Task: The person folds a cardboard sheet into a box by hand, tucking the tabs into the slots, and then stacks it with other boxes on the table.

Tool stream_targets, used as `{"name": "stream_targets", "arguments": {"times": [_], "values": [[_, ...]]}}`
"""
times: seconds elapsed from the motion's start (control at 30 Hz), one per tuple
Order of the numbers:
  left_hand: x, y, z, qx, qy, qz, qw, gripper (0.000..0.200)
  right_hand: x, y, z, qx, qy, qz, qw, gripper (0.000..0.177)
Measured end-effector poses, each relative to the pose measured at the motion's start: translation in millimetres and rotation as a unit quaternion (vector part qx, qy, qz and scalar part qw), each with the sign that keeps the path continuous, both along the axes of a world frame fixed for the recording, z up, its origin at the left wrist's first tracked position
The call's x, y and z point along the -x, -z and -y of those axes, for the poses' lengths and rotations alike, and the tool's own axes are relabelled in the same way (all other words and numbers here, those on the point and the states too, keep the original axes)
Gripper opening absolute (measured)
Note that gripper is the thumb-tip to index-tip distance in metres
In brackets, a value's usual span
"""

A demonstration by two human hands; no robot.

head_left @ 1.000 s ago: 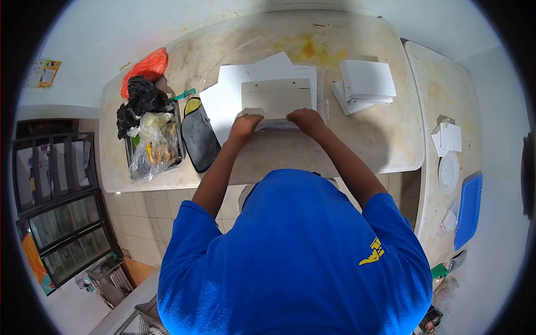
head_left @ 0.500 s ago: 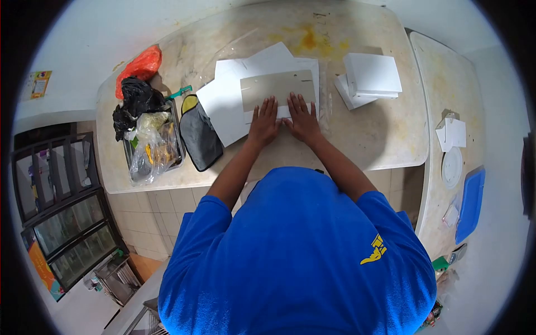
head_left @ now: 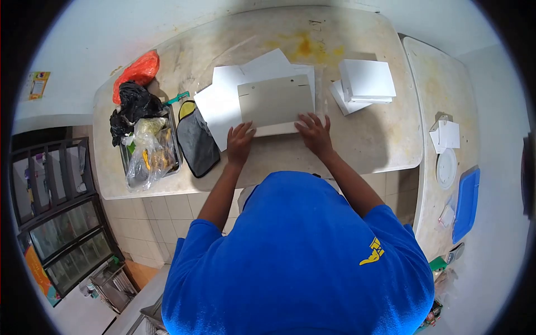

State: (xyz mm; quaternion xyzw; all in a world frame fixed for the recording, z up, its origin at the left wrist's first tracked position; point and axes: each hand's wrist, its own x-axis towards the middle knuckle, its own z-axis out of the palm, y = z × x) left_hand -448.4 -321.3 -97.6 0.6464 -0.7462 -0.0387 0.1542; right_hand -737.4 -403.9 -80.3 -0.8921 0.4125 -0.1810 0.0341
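A flat box blank (head_left: pixel 276 101), grey-brown on its upper face, with small slits near its far corners, lies on several white cardboard sheets (head_left: pixel 215 99). Along its near edge runs a white flap (head_left: pixel 276 129). My left hand (head_left: pixel 240 144) holds the left end of this flap, fingers bent over the edge. At the other end my right hand (head_left: pixel 316 135) grips the near right corner in the same way. The thumbs are partly hidden.
White boxes (head_left: pixel 367 81) are stacked to the right on the table (head_left: pixel 368 139). At left are a grey pouch (head_left: pixel 198 142), a metal tray (head_left: pixel 177 159) with plastic bags, a black bag (head_left: pixel 139 103) and a red bag (head_left: pixel 137 72). A blue lid (head_left: pixel 466 206) lies far right.
My hands have gone from lying flat, close together on the blank, to its two near corners. They moved apart and toward me, and the fingers bent around the flap.
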Motion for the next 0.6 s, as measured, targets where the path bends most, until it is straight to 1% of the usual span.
{"name": "stream_targets", "arguments": {"times": [0.03,0.07,0.1,0.13,0.2,0.23,0.3,0.33,0.4,0.43,0.5,0.53,0.6], "values": [[11.8,-3.6,-8.7,0.029,-0.024,0.045,0.998,0.032,-1.7,-10.1,-8.9,-0.015,0.015,0.008,1.000,0.026],[19.5,-8.5,-15.6,0.036,-0.042,0.029,0.998,0.033,-4.0,-20.5,-17.8,-0.029,0.030,0.015,0.999,0.028],[27.9,-21.4,-18.8,0.044,-0.060,0.011,0.997,0.034,-6.7,-29.4,-18.8,-0.041,0.045,0.022,0.998,0.031],[32.4,-28.6,-17.9,0.053,-0.077,-0.007,0.996,0.035,-9.2,-21.8,-10.3,-0.061,0.070,0.062,0.994,0.035],[22.2,-15.4,2.4,0.090,-0.105,-0.084,0.987,0.042,-18.0,-0.6,15.0,-0.104,0.119,0.145,0.977,0.044],[17.2,-15.0,15.2,0.108,-0.121,-0.121,0.979,0.046,-23.6,-8.0,25.4,-0.127,0.167,0.134,0.969,0.048],[16.9,-22.6,40.4,0.046,-0.212,-0.198,0.956,0.051,-35.4,-22.1,44.3,-0.172,0.261,0.113,0.943,0.057],[16.9,-25.6,52.5,0.016,-0.256,-0.235,0.938,0.054,-38.7,-22.5,51.3,-0.193,0.268,0.101,0.939,0.062],[13.9,-22.9,76.3,-0.048,-0.319,-0.245,0.914,0.055,-40.7,-22.9,64.0,-0.232,0.283,0.076,0.928,0.072],[13.0,-21.5,83.7,-0.079,-0.349,-0.251,0.899,0.056,-42.2,-21.9,68.5,-0.276,0.287,0.086,0.913,0.074],[13.8,-22.9,88.1,-0.115,-0.357,-0.256,0.891,0.061,-45.3,-25.0,76.5,-0.363,0.293,0.103,0.879,0.079],[15.3,-25.8,89.7,-0.133,-0.360,-0.258,0.887,0.064,-47.2,-27.7,75.2,-0.333,0.315,0.091,0.884,0.079],[13.1,-27.5,90.3,-0.137,-0.332,-0.259,0.897,0.067,-53.1,-32.6,69.7,-0.269,0.363,0.068,0.890,0.081]]}}
